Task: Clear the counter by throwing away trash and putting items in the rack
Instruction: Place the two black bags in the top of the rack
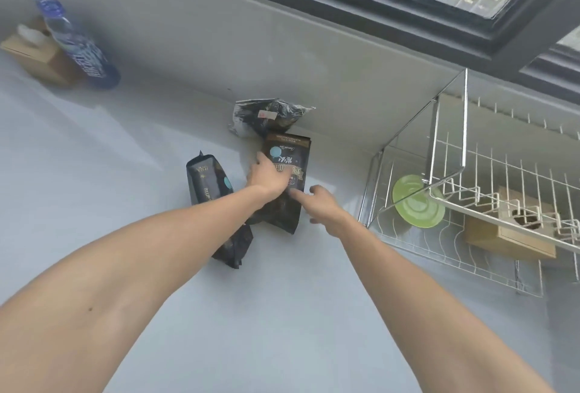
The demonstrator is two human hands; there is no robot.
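Observation:
Two dark pouches lie on the pale counter (94,173). My left hand (266,177) rests flat on the brown pouch (287,154) with its fingers spread over the front. My right hand (323,204) hovers at that pouch's right edge, fingers loosely curled, one fingertip touching the pouch. The black pouch (207,179) lies to the left, partly under my left forearm. A crumpled silver and black wrapper (266,116) sits against the wall behind them. The wire rack (455,173) stands at the right.
In the rack's lower tier stand a green plate (417,201) and a wooden box (514,229). At the far left a blue bottle (78,44) stands in front of a wooden tissue box (31,50). A dark window frame (376,0) runs above the wall.

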